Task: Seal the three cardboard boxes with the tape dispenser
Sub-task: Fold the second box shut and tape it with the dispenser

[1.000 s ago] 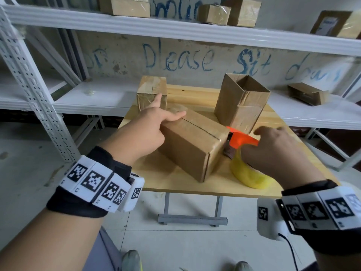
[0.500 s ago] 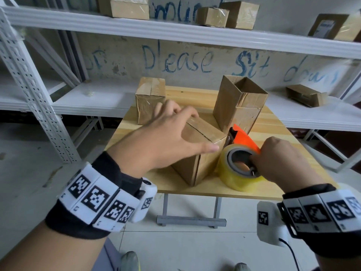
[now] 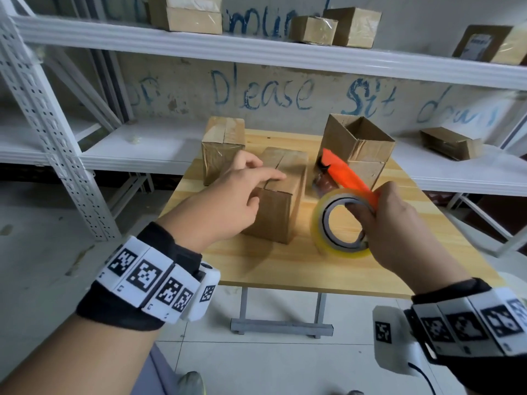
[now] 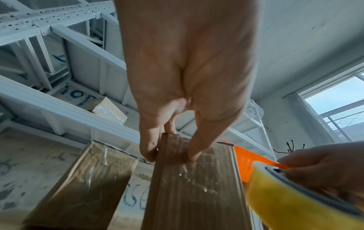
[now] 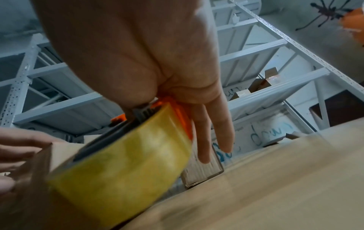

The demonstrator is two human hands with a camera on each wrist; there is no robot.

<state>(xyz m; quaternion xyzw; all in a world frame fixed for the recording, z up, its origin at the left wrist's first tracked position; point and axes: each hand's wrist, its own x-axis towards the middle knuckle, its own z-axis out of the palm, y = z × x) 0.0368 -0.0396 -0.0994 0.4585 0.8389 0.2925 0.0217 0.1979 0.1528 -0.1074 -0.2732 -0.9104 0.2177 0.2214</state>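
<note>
Three cardboard boxes stand on the wooden table [image 3: 256, 266]. The taped box [image 3: 222, 149] [image 4: 84, 186] is at the back left, and the box with open flaps [image 3: 359, 146] is at the back right. The middle box [image 3: 281, 201] [image 4: 193, 194] points its end at me, its top seam untaped. My left hand [image 3: 262, 169] [image 4: 171, 155] holds its top, fingers down the left side and thumb on the top face. My right hand [image 3: 368, 212] [image 5: 173, 99] grips the orange tape dispenser [image 3: 339, 223] [image 4: 295, 194] [image 5: 128, 163] with its yellow roll, just right of the middle box.
White metal shelving [image 3: 57, 132] runs behind and to the left of the table. More boxes [image 3: 188, 12] sit on its upper shelf, and one box [image 3: 450, 142] lies on the lower shelf at the right. The table's near edge [image 3: 313, 289] faces me over tiled floor.
My left hand has turned the middle box from a slant to end-on toward me. My right hand has closed on the dispenser, raised it and tipped its orange end toward the back.
</note>
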